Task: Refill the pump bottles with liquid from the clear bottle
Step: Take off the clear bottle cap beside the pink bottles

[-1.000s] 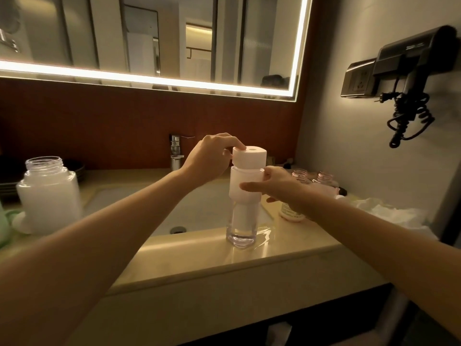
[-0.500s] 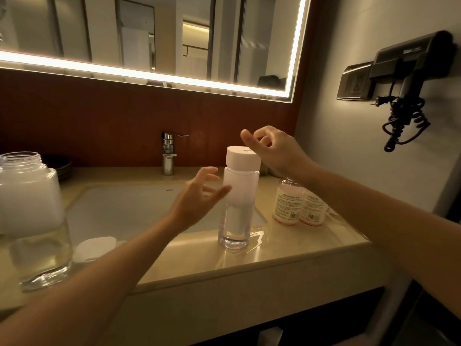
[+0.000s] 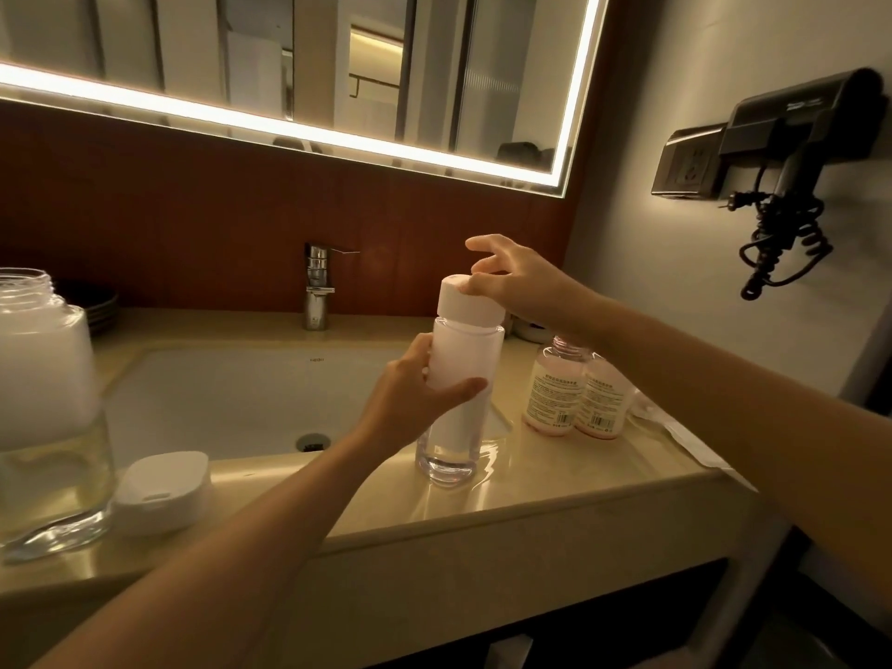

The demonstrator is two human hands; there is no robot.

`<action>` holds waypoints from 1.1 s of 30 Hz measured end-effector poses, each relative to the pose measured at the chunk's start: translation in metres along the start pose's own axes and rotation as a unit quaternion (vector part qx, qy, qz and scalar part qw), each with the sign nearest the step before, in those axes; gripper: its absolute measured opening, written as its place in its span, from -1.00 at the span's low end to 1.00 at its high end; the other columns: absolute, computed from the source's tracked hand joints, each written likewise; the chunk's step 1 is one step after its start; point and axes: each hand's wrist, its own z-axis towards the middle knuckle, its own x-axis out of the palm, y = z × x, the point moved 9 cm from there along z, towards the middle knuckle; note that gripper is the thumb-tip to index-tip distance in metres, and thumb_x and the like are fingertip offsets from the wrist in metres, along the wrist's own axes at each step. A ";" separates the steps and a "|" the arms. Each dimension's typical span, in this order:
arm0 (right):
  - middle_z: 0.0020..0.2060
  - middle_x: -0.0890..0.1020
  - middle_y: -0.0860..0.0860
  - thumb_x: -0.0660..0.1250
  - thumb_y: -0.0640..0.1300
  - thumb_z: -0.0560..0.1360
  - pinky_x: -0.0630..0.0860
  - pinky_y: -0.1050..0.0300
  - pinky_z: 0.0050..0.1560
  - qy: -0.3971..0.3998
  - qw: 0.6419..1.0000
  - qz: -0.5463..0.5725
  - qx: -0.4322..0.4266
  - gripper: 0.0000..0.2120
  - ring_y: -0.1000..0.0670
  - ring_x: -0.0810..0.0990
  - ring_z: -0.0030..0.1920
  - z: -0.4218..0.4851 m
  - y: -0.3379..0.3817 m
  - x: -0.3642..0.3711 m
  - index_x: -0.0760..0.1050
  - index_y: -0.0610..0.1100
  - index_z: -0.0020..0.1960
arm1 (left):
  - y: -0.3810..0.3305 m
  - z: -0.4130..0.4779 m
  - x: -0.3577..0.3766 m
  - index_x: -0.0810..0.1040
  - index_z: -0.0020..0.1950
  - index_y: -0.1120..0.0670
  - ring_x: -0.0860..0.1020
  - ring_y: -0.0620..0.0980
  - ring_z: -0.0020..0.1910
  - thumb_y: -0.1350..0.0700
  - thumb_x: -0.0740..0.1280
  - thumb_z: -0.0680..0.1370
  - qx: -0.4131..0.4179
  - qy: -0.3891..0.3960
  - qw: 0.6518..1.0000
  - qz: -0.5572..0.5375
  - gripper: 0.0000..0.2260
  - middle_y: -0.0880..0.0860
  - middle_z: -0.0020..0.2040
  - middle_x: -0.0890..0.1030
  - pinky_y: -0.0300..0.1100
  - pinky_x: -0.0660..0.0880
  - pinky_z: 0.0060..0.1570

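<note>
The clear bottle [image 3: 449, 451] stands upright on the table [image 3: 555, 485], at the right front corner of the sink [image 3: 217, 403]. The left hand [image 3: 410, 403] has its grip wrapped round the bottle's frosted middle, thumb in front. The right hand [image 3: 521, 287] sits on the white cap [image 3: 463, 306], its grip curled over the cap's far edge, forefinger lifted. Two small labelled bottles [image 3: 552, 388], necks open, stand side by side just right of the sink. Left of the sink stand a large jar [image 3: 43, 403] and a white lid [image 3: 164, 490].
</note>
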 end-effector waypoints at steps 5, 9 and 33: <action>0.28 0.45 -0.09 0.21 0.28 0.44 0.45 0.08 0.11 -0.036 0.983 -0.179 -0.025 -0.33 -0.07 0.46 0.21 0.003 0.007 0.002 0.28 -0.12 0.39 | -0.001 -0.002 0.000 0.31 0.35 0.10 0.55 0.06 0.13 -0.10 0.41 0.36 0.000 -0.008 1.000 0.004 -0.36 0.08 0.24 0.51 -0.11 0.53 0.03; 0.20 0.51 -0.06 0.31 0.16 0.44 0.41 0.23 -0.04 -0.030 0.990 -0.125 -0.049 -0.46 0.01 0.46 0.09 0.002 0.005 0.004 0.40 -0.13 0.30 | -0.001 -0.003 0.000 0.31 0.35 0.10 0.54 0.04 0.11 -0.14 0.38 0.32 0.003 -0.008 1.000 0.002 -0.33 0.08 0.24 0.51 -0.19 0.52 -0.02; 0.31 0.37 -0.09 0.21 0.29 0.44 0.45 0.08 0.08 0.050 0.968 -0.247 -0.009 -0.35 -0.06 0.42 0.17 0.009 0.012 0.008 0.24 -0.04 0.40 | 0.000 -0.009 -0.001 0.32 0.35 0.08 0.56 0.07 0.11 -0.26 0.34 0.22 -0.010 -0.010 1.000 -0.016 -0.22 0.08 0.24 0.52 -0.04 0.57 0.03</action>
